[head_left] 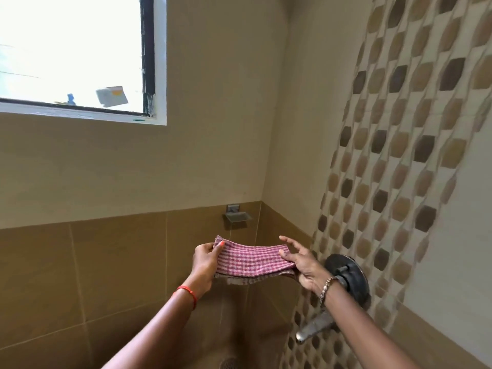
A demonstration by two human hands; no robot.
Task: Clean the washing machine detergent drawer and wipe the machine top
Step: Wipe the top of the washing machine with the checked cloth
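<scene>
A folded pink-and-white checked cloth (251, 261) is stretched between both hands in a tiled bathroom corner. My left hand (205, 259) grips its left end, thumb on top. My right hand (300, 265) pinches the right end between thumb and palm, with the other fingers spread out. Neither the washing machine nor its detergent drawer is in view.
A round dark tap control (351, 272) and a metal spout (314, 328) stick out of the patterned right wall just beside my right wrist. A metal soap dish (237, 216) hangs on the back wall. A window (74, 51) is up left. A floor drain (230, 363) lies below.
</scene>
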